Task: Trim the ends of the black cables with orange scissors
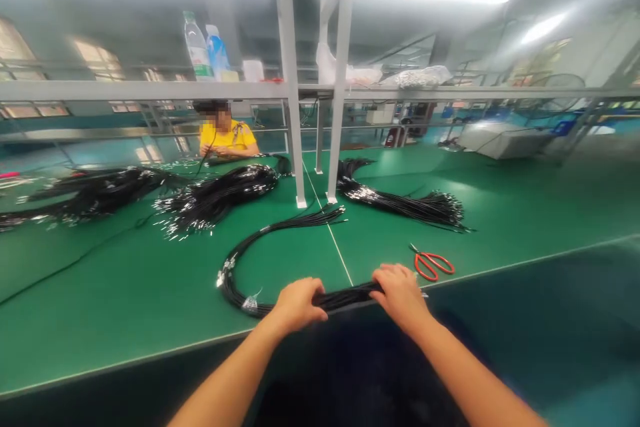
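Note:
A bundle of black cables (pixel 345 297) lies along the front edge of the green table and curves round to the left and back. My left hand (pixel 299 303) is wrapped round the bundle near its middle. Closer to its right end, my right hand (pixel 400 290) grips the same bundle, with fingers over the top. Clear plastic wrap (pixel 251 301) sits on the bend left of my left hand. Pale connectors show farther along the curve. Red-handled scissors (pixel 431 263) rest on the table just beyond my right hand.
More black cable bundles (pixel 225 193) lie at the back left, another bundle (pixel 405 203) at the back right. Metal posts (pixel 340 113) rise from the green table (pixel 150 300) to a shelf (pixel 150 90) with bottles. A person in yellow (pixel 230 140) sits across, handling a cable.

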Motion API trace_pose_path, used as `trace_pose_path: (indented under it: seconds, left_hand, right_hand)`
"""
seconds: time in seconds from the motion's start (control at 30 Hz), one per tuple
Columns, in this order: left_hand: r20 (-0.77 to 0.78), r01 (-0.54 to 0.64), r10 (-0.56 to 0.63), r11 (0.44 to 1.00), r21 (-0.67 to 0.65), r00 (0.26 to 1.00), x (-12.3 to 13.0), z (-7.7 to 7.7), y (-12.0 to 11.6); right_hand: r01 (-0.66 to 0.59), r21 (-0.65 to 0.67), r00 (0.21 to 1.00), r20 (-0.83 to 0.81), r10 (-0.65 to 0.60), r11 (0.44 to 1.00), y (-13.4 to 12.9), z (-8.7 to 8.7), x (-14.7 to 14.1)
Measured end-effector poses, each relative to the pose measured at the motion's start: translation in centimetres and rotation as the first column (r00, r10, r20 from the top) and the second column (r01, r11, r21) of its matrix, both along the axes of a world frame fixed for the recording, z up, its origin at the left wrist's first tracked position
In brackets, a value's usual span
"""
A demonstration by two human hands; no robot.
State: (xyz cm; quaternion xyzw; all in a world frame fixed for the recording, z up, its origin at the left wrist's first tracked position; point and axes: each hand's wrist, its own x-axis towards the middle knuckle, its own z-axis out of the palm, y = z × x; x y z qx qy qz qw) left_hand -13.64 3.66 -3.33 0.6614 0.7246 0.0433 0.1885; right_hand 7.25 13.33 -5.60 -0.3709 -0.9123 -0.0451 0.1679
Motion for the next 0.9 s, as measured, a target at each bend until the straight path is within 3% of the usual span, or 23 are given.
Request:
trace_pose_path:
  seconds: [0.1,0.2,0.27,0.43,0.67,0.9]
  left_hand:
    - [0.036,-0.014,0.015,0.999,-0.036,0.999,-0.7,-0.2,0.8]
    - [0.047,-0.086,0.087,0.996,-0.018,0.995,-0.6,-0.5,1.1]
    - [0.056,-0.126,0.125,0.992,0.009,0.991,-0.3,-0.7,1.1]
    - [0.096,-0.115,0.114,0.993,0.005,0.989,-0.4,-0.7,1.6]
    - [0.098,-0.181,0.178,0.983,0.016,0.979,-0.8,-1.1,2.4]
    - [0.064,-0.225,0.223,0.974,0.019,0.973,-0.8,-1.1,2.6]
  right_hand:
    - [0.000,0.071,0.993,-0.115,0.008,0.997,-2.4,0.1,0.4]
    - [-0.163,0.075,0.976,-0.136,0.172,0.984,-5.0,-0.8,-0.5]
    - [-0.183,0.068,0.970,-0.151,0.192,0.981,-6.0,-1.8,-1.5]
    - [-0.079,0.030,0.977,-0.194,0.083,0.996,-6.4,-3.5,-2.8]
    - [-0.106,-0.026,0.979,-0.179,0.100,0.994,-7.4,-3.1,-4.0]
    - [-0.047,-0.091,0.987,-0.156,0.033,0.995,-6.8,-3.6,-4.7]
